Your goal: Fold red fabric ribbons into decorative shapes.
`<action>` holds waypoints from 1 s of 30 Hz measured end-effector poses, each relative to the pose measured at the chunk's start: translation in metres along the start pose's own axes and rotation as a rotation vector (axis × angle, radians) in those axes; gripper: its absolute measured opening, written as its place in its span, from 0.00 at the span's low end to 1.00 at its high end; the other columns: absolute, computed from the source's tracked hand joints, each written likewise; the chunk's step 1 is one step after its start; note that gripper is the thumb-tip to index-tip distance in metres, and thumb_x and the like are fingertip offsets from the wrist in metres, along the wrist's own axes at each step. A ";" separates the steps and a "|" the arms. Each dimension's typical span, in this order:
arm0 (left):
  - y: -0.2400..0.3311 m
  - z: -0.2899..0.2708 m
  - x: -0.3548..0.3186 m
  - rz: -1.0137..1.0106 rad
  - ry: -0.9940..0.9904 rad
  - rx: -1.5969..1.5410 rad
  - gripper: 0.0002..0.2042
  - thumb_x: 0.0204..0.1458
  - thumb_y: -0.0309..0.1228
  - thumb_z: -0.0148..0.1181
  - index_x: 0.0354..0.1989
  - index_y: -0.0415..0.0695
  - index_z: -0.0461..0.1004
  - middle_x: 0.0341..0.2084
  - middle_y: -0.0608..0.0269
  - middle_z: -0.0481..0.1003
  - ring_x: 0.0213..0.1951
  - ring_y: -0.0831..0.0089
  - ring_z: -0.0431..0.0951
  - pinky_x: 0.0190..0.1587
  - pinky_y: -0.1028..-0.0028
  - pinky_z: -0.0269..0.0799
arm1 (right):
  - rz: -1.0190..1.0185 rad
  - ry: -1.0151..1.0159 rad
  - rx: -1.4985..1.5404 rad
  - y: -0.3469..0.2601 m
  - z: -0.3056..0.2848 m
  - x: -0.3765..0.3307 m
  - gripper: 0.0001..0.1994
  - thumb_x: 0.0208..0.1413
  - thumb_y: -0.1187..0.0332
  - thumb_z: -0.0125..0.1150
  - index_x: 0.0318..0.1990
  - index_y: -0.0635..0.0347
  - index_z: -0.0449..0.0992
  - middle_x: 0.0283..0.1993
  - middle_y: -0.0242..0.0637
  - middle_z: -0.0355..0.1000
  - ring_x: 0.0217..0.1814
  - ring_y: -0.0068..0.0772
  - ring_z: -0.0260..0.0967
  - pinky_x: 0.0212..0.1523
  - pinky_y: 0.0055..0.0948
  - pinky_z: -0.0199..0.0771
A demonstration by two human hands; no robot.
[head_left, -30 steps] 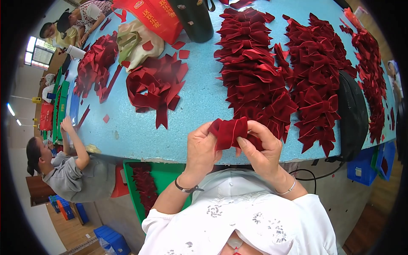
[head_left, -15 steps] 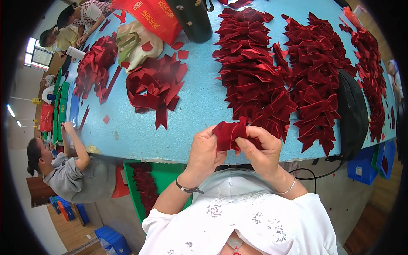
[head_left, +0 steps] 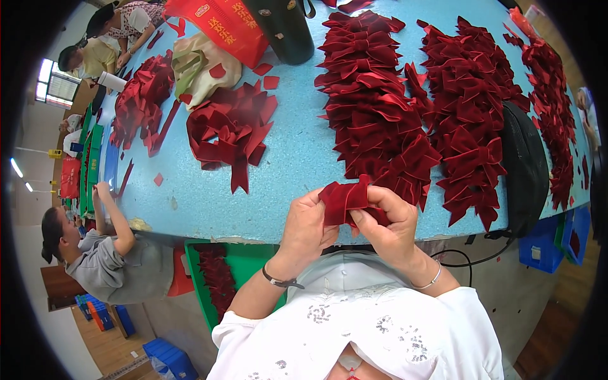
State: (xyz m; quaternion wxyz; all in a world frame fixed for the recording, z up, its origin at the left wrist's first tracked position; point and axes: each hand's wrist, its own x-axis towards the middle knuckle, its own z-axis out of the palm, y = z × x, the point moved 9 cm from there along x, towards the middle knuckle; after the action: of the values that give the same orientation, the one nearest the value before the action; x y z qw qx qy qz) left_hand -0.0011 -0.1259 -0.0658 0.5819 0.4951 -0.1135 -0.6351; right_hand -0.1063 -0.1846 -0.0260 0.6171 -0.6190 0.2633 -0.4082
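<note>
Near L hand (head_left: pixel 305 223), grn bin (head_left: pixel 252 256) holds dk-red pcs (head_left: pixel 215 277).

A dark flask (head_left: pixel 283 30) and a cream bag (head_left: pixel 212 52) flank a red bag (head_left: pixel 244 39)

The surface (head_left: pixel 294 126) is light blue and speckled, its near edge chipped. Towards the left edge lie a heap of dark red ribbon (head_left: pixel 142 95) and small red scraps (head_left: pixel 158 180); further in, a looped ribbon pile (head_left: pixel 237 161), a pale cloth bag (head_left: pixel 221 50), a red bag (head_left: pixel 218 28) and a dark bottle (head_left: pixel 285 31). Two broad rows of red bows (head_left: pixel 364 95) run towards the near edge, a black bag (head_left: pixel 524 158) beside them; another red pile (head_left: pixel 554 107) lines the right edge.
</note>
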 end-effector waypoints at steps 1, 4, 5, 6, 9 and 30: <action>0.000 0.001 0.000 -0.001 -0.002 -0.014 0.08 0.56 0.30 0.52 0.38 0.39 0.73 0.11 0.76 0.64 0.07 0.89 0.53 0.09 0.84 0.45 | -0.003 -0.008 -0.013 0.000 0.001 0.000 0.08 0.52 0.78 0.60 0.40 0.68 0.72 0.29 0.35 0.74 0.23 0.16 0.68 0.22 0.14 0.67; -0.003 -0.003 0.002 -0.006 -0.001 0.022 0.11 0.58 0.33 0.50 0.40 0.38 0.73 0.12 0.68 0.68 0.07 0.88 0.54 0.08 0.83 0.45 | 0.005 0.014 0.015 -0.003 0.000 0.001 0.09 0.51 0.77 0.61 0.40 0.68 0.72 0.29 0.35 0.74 0.23 0.16 0.68 0.22 0.14 0.67; -0.004 -0.004 0.002 -0.008 0.000 0.040 0.12 0.59 0.34 0.49 0.40 0.38 0.73 0.13 0.65 0.71 0.06 0.87 0.54 0.07 0.83 0.45 | 0.009 0.024 0.028 -0.003 0.000 0.002 0.09 0.51 0.76 0.61 0.40 0.68 0.72 0.29 0.35 0.74 0.23 0.16 0.68 0.21 0.14 0.67; -0.004 -0.003 0.002 -0.008 -0.001 0.040 0.12 0.59 0.34 0.49 0.40 0.38 0.73 0.13 0.65 0.71 0.06 0.87 0.54 0.07 0.83 0.45 | 0.008 0.025 0.029 -0.004 0.001 0.002 0.09 0.51 0.76 0.61 0.40 0.68 0.72 0.29 0.35 0.74 0.23 0.16 0.68 0.21 0.14 0.67; 0.005 -0.002 0.000 0.106 0.025 0.102 0.12 0.59 0.34 0.50 0.39 0.38 0.74 0.13 0.67 0.70 0.07 0.88 0.55 0.08 0.83 0.45 | -0.043 0.071 -0.058 -0.009 0.000 0.001 0.09 0.51 0.76 0.62 0.40 0.67 0.72 0.29 0.35 0.74 0.24 0.16 0.68 0.21 0.15 0.67; 0.036 -0.027 -0.004 0.414 0.223 0.238 0.08 0.54 0.30 0.58 0.37 0.37 0.75 0.16 0.69 0.72 0.14 0.90 0.62 0.13 0.86 0.52 | 0.017 -0.009 0.289 0.001 0.000 0.002 0.05 0.56 0.73 0.55 0.35 0.67 0.72 0.24 0.39 0.73 0.18 0.20 0.66 0.16 0.16 0.59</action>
State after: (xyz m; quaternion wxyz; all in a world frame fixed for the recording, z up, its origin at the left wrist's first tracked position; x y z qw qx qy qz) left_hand 0.0409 -0.1214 -0.0507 0.6460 0.5932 -0.2216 -0.4263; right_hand -0.1051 -0.1867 -0.0268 0.7045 -0.5231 0.2044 -0.4339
